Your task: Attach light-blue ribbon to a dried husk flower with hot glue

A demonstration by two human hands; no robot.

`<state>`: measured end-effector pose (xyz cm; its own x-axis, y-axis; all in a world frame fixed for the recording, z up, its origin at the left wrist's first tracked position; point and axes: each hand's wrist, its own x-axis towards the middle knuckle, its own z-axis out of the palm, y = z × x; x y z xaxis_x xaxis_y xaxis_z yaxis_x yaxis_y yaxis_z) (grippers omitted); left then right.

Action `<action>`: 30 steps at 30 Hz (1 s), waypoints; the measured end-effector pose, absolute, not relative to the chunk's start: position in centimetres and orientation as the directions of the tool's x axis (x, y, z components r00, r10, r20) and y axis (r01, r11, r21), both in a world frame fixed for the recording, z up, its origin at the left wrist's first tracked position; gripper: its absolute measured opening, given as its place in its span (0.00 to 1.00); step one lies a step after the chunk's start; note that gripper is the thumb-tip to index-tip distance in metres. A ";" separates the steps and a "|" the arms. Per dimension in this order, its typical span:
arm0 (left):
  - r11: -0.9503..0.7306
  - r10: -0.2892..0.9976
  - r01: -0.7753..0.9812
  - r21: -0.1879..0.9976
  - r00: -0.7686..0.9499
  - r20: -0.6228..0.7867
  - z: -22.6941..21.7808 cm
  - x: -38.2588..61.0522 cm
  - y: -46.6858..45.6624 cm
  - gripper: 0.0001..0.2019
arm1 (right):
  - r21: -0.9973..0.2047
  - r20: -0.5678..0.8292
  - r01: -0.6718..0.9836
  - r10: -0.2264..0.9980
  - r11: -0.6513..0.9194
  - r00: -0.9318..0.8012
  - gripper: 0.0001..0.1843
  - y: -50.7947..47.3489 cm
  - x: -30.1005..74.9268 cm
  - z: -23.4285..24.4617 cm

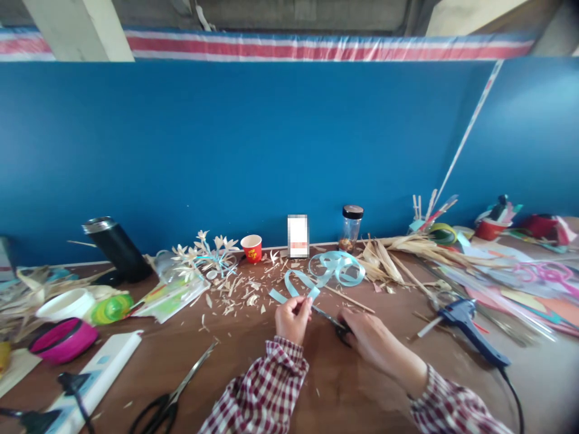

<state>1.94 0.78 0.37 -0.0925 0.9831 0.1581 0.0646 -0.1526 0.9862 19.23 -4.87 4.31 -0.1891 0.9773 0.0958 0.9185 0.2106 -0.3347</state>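
On the counter (253,367), in front of a red cup (251,248), the left hand (293,318) pinches one end of a pale blue ribbon (332,262) between narrowed fingers, with its loose coils lying right of the cup. The right hand (368,340) has its fingers closed around small scissors (332,320), blades pointing toward the ribbon. A blue glue gun (468,322) lies farther right of the cup.

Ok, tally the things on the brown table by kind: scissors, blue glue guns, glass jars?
Scissors: 2, a small dark pair in the right hand, by the left hand pinching light blue ribbon, and a large black-handled pair front left.
Blue glue gun: 1
Clear glass jar with black lid: 1
Total: 4
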 end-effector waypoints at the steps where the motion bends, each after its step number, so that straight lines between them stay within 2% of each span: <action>1: -0.163 0.982 0.065 0.985 -0.082 0.168 0.4 2.0 0.7 0.15 | -0.369 0.083 0.903 0.975 0.222 -0.207 0.13 -5.0 19.8 4.3; 4: -0.171 0.983 0.038 0.984 -0.061 0.174 0.6 2.3 0.4 0.14 | -0.482 0.017 0.853 0.976 0.197 -0.216 0.15 -5.4 21.5 4.2; 6: -0.156 0.985 0.004 0.988 -0.074 0.156 0.5 2.4 0.5 0.15 | -0.623 -0.025 0.770 0.981 0.136 -0.194 0.15 -5.7 22.3 4.2; 9: -0.058 0.992 -0.098 0.994 -0.113 0.047 0.4 2.3 0.9 0.15 | -0.839 -0.066 0.541 0.979 0.050 -0.193 0.14 -6.3 23.0 3.8; 12: 0.068 0.990 -0.230 0.971 -0.105 -0.094 0.2 2.0 1.4 0.16 | -0.946 -0.103 0.322 0.976 -0.037 -0.190 0.16 -6.8 22.9 3.4; 14: 0.096 0.987 -0.283 0.954 -0.093 -0.127 0.0 1.9 1.6 0.17 | -0.967 -0.163 0.228 0.965 -0.115 -0.206 0.18 -7.0 22.4 3.2; 17: 0.106 0.988 -0.311 0.944 -0.076 -0.136 -0.4 1.8 1.9 0.18 | -0.964 -0.240 0.171 0.939 -0.202 -0.245 0.17 -7.0 21.6 3.4; 24: 0.139 0.983 -0.350 0.927 -0.067 -0.173 -1.0 1.6 2.5 0.21 | -0.963 -0.267 0.034 0.933 -0.267 -0.242 0.22 -6.6 20.5 4.0; 27: 0.148 0.981 -0.364 0.919 -0.060 -0.182 -1.1 1.6 2.6 0.22 | -0.977 -0.209 0.020 0.946 -0.211 -0.246 0.23 -6.6 20.4 4.3; 30: 0.145 0.982 -0.377 0.915 -0.060 -0.180 -1.0 1.6 2.5 0.22 | -0.995 -0.075 0.090 0.940 -0.048 -0.334 0.26 -6.7 20.6 4.8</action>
